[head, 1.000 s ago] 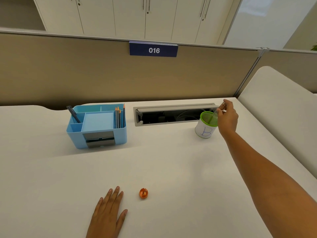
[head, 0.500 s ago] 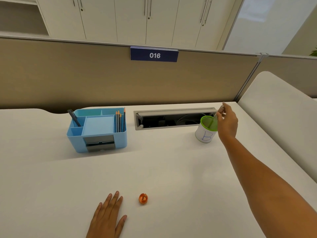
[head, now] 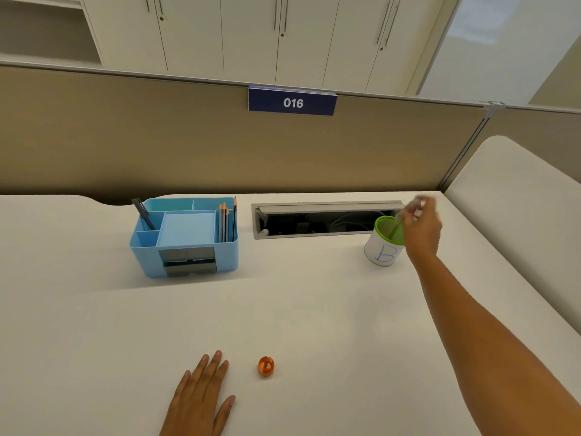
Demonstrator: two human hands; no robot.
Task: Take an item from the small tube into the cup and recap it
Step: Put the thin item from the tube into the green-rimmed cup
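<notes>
Left hand (head: 201,394) flat and released on the counter (head: 314,309), orange cap (head: 266,366) just beside it. Far right, right hand (head: 421,229) pinches the small tube (head: 396,226), tipped into the green-rimmed cup (head: 384,242) marked B. Step looks like emptying 1 item; next, bring the tube back to recap. Fingers blurred; tube clear and faint, item not visible.
</notes>
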